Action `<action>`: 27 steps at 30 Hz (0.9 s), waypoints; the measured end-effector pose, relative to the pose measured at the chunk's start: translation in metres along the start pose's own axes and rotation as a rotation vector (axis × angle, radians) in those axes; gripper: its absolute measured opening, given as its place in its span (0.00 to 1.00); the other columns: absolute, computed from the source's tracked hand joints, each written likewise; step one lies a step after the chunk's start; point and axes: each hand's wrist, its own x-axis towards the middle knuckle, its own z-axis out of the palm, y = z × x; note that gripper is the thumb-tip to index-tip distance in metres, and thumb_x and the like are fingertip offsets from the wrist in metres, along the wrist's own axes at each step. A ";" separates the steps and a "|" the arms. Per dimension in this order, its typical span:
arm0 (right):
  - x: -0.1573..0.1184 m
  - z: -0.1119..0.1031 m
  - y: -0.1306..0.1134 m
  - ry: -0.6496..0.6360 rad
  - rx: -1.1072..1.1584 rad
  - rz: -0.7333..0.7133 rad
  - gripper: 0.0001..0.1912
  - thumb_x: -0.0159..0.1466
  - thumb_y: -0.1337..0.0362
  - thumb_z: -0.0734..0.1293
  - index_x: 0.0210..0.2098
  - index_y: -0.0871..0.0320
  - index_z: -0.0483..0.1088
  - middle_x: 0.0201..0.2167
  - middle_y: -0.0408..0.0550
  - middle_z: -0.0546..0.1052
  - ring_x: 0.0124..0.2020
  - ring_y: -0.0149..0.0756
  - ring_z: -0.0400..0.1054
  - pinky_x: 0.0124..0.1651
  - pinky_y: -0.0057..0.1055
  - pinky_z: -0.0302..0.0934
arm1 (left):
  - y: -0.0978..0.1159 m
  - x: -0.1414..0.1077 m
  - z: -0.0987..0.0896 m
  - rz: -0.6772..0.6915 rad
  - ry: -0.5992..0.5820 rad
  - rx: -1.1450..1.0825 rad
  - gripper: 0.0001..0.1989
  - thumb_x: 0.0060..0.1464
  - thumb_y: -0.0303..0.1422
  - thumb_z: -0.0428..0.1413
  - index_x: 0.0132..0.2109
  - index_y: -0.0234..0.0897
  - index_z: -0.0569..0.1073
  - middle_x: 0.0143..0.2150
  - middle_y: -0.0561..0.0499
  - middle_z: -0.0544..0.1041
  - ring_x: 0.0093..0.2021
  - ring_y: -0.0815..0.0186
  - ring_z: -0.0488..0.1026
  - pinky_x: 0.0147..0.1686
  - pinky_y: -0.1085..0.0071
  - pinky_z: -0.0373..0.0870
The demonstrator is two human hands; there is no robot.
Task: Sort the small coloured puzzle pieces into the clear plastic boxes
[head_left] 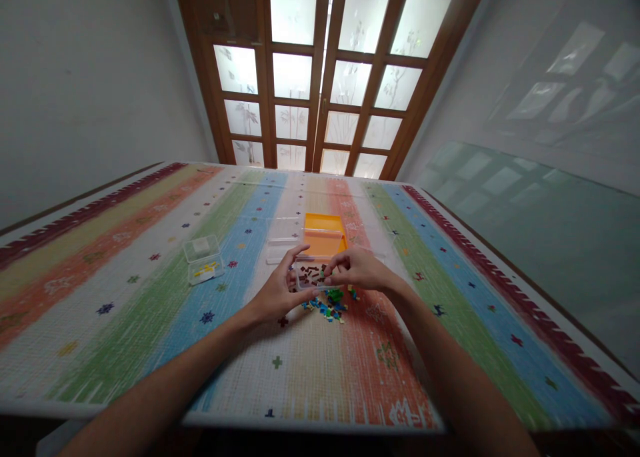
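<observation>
My left hand (283, 290) is wrapped round the left side of a small clear plastic box (299, 280), thumb at its near edge and fingers behind. Inside lie several small dark brown building pieces (311, 273). Over the right end of this box my right hand (353, 268) bends down, thumb and fingertips pinched together among the pieces. Whatever sits between those fingertips is too small to make out. Just below both hands, a loose pile of small blue, green and pale yellow building pieces (330, 305) lies on the striped tablecloth (240, 350).
Behind the hands stands an open orange tray (323, 222), with a clear plastic lid or case (283, 249) beside it. To the left, an open clear box (203, 260) holds yellow pieces. Wooden doors with glass panes (313, 77) close off the far end.
</observation>
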 end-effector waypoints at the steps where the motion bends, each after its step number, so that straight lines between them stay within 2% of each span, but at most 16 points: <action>1: -0.001 -0.001 0.000 0.028 0.005 -0.013 0.13 0.58 0.57 0.72 0.33 0.61 0.83 0.16 0.39 0.66 0.20 0.26 0.54 0.26 0.27 0.45 | 0.000 0.000 -0.001 0.003 -0.001 -0.009 0.41 0.50 0.30 0.69 0.66 0.47 0.60 0.62 0.40 0.67 0.49 0.56 0.80 0.51 0.56 0.78; 6: -0.005 -0.009 -0.001 0.256 0.091 -0.059 0.19 0.61 0.52 0.69 0.32 0.62 0.81 0.23 0.45 0.75 0.24 0.29 0.59 0.28 0.27 0.50 | -0.004 0.004 -0.005 0.021 0.023 -0.085 0.42 0.48 0.31 0.70 0.65 0.47 0.59 0.63 0.41 0.66 0.52 0.56 0.79 0.54 0.57 0.77; 10: -0.008 -0.012 -0.001 0.365 0.148 -0.088 0.22 0.62 0.49 0.66 0.26 0.62 0.76 0.20 0.42 0.69 0.22 0.27 0.56 0.26 0.27 0.48 | -0.005 0.008 -0.012 0.012 0.092 -0.038 0.43 0.47 0.32 0.70 0.65 0.47 0.59 0.63 0.41 0.67 0.51 0.56 0.79 0.53 0.56 0.78; 12: -0.007 -0.011 0.001 0.342 0.122 -0.101 0.22 0.63 0.50 0.65 0.23 0.62 0.75 0.18 0.40 0.67 0.21 0.26 0.54 0.26 0.27 0.47 | -0.005 0.009 -0.016 0.024 0.135 -0.023 0.43 0.46 0.31 0.71 0.65 0.46 0.60 0.62 0.41 0.67 0.51 0.55 0.79 0.52 0.56 0.78; 14: -0.005 -0.008 0.003 0.264 0.070 -0.104 0.21 0.63 0.52 0.66 0.23 0.62 0.74 0.18 0.40 0.67 0.21 0.26 0.55 0.26 0.26 0.47 | -0.004 0.011 -0.020 0.024 0.176 -0.019 0.42 0.46 0.31 0.70 0.65 0.46 0.60 0.61 0.42 0.67 0.51 0.56 0.79 0.52 0.56 0.78; 17: 0.000 0.001 0.004 0.125 -0.056 -0.078 0.14 0.63 0.58 0.68 0.29 0.62 0.78 0.19 0.40 0.70 0.21 0.26 0.58 0.26 0.25 0.48 | -0.001 0.013 -0.025 0.035 0.215 -0.017 0.42 0.47 0.31 0.70 0.65 0.46 0.59 0.61 0.42 0.68 0.51 0.56 0.79 0.53 0.55 0.78; 20: 0.004 0.014 0.001 0.044 -0.234 -0.055 0.07 0.60 0.65 0.70 0.34 0.61 0.81 0.20 0.41 0.73 0.21 0.26 0.60 0.27 0.24 0.48 | 0.000 0.013 -0.028 0.055 0.235 -0.013 0.42 0.47 0.30 0.69 0.65 0.45 0.59 0.59 0.44 0.69 0.52 0.57 0.79 0.55 0.55 0.76; 27: 0.007 0.030 -0.003 -0.003 -0.419 -0.073 0.12 0.59 0.68 0.69 0.41 0.58 0.82 0.32 0.49 0.82 0.29 0.33 0.70 0.32 0.26 0.54 | 0.000 0.014 -0.028 0.069 0.241 0.032 0.41 0.47 0.30 0.69 0.65 0.44 0.59 0.57 0.44 0.70 0.49 0.60 0.79 0.52 0.58 0.78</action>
